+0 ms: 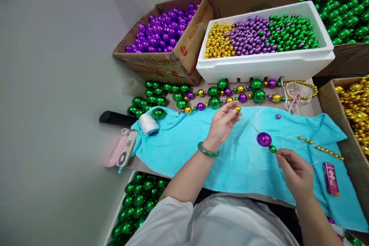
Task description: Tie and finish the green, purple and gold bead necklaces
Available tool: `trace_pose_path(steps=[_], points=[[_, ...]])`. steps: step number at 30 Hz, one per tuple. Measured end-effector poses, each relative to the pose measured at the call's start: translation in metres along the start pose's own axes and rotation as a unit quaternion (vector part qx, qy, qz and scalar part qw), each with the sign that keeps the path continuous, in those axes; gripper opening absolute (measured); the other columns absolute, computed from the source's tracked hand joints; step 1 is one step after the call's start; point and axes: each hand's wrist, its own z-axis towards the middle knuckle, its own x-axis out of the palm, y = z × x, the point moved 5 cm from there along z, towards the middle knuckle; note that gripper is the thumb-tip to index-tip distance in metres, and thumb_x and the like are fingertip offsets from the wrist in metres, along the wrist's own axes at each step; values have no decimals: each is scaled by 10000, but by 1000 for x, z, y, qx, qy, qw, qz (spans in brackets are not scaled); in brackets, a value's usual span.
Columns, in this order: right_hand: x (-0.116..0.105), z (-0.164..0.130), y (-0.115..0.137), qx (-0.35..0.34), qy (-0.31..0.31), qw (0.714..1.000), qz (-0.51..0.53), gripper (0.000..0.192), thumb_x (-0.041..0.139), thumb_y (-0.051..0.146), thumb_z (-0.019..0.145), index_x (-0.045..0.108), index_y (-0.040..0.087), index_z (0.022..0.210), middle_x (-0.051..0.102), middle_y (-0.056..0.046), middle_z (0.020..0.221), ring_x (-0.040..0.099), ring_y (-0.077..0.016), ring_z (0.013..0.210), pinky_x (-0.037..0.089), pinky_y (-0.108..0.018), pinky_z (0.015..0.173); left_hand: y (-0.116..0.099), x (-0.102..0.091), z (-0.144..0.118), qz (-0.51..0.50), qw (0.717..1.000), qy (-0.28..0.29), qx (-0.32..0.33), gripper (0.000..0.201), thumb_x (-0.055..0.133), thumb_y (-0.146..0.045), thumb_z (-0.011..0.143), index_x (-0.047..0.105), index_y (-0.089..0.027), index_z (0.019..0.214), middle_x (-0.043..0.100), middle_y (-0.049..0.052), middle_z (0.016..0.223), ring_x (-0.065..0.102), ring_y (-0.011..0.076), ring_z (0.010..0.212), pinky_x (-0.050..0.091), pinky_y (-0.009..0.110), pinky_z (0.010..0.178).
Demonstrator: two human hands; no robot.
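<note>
Left hand: your left hand [221, 125] was raised over the turquoise towel [184, 150], fingertips pinched together on the near end of a long thin needle [250, 123], with a small gold bead [237, 109] right at those fingertips.
Right hand: your right hand [296, 173] sat lower, fingers closed on the thread [284, 140] just behind a small green bead [272, 148].
Work piece: the large purple bead [264, 139] hung on the line between your two hands, touching the green bead and close to your right fingertips.
Doing it well: you did best, by my reading, to keep the needle and thread in one straight, taut line so the beads slid instead of snagging; slack thread looped on the towel under your right hand looked liable to tangle.
Beyond the left hand: finished strands of green, purple and gold beads [230, 94] lay along the far edge of the counter [305, 109], with a white thread spool [149, 123] further out to the left.
Beyond the right hand: a short string of gold beads [319, 148] and a small magenta packet [331, 178] lay on the towel.
Far side: a white foam box [268, 63] held gold, purple and green beads in three patches; a cardboard box [184, 52] of purple beads stood left of it.
</note>
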Motion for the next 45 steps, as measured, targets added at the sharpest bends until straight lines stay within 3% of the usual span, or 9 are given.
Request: trace_pose_path(steps=[15, 19, 23, 26, 29, 32, 35, 41, 45], points=[[0, 2, -1, 6, 1, 1000, -6, 97, 634, 285, 845, 679, 212, 888, 640, 0, 733, 553, -99, 608, 450, -205, 560, 1, -1, 1, 56, 998, 13, 37, 247, 741, -238, 729, 716, -195, 971, 659, 17, 894, 611, 98, 795, 478, 214, 711], [-3, 3, -2, 17, 9, 1000, -20, 148, 642, 332, 834, 677, 204, 897, 650, -15, 751, 580, -118, 638, 469, -217, 582, -4, 6, -2, 122, 987, 49, 94, 448, 771, -210, 703, 648, -235, 1133, 644, 13, 927, 597, 106, 835, 479, 235, 768], [2, 8, -7, 44, 29, 998, -42, 239, 651, 406, 816, 665, 195, 929, 644, -25, 734, 584, -134, 641, 478, -234, 588, 5, 17, -11, 150, 981, 119, 35, 763, 799, -222, 678, 458, -256, 1359, 620, 19, 897, 595, 110, 797, 476, 257, 763], [13, 13, -10, 93, 43, 994, -38, 299, 652, 464, 801, 646, 189, 917, 660, -33, 732, 553, -119, 574, 449, -221, 506, 16, 19, -19, 168, 975, 143, -13, 822, 806, -230, 663, 419, -224, 1388, 599, 32, 906, 566, 92, 751, 463, 245, 715], [27, 16, -11, 138, 66, 988, -10, 346, 669, 503, 769, 637, 177, 882, 643, -20, 656, 518, -102, 499, 434, -209, 449, 24, 13, -24, 172, 976, 133, -28, 704, 801, -245, 663, 514, -186, 1302, 577, 32, 906, 537, 78, 735, 456, 241, 703], [36, 18, -14, 177, 92, 980, 24, 409, 717, 524, 700, 650, 168, 889, 681, -40, 726, 613, -136, 577, 528, -231, 539, 26, 3, -27, 193, 974, 113, -26, 441, 795, -301, 670, 660, -122, 1050, 583, 35, 859, 525, 79, 734, 440, 245, 710], [40, 20, -23, 204, 98, 974, 16, 456, 750, 525, 645, 670, 164, 912, 705, -55, 810, 687, -186, 663, 569, -257, 609, 26, -9, -28, 183, 978, 96, -33, 399, 802, -391, 652, 690, -100, 900, 597, 32, 802, 519, 80, 710, 427, 249, 702], [56, 27, -19, 105, 74, 990, -51, 345, 684, 465, 713, 681, 154, 862, 656, -27, 595, 624, -165, 503, 517, -255, 487, 23, -17, -37, 213, 967, 140, -35, 429, 776, -461, 674, 718, -133, 945, 634, 60, 873, 557, 109, 723, 443, 262, 697], [74, 29, 0, 42, 113, 991, -53, 210, 613, 381, 791, 654, 176, 777, 596, 4, 534, 552, -129, 464, 462, -240, 470, -13, -33, -31, 349, 921, 170, -27, 541, 813, -357, 642, 678, -210, 1145, 660, 71, 1012, 607, 131, 724, 467, 261, 675]])
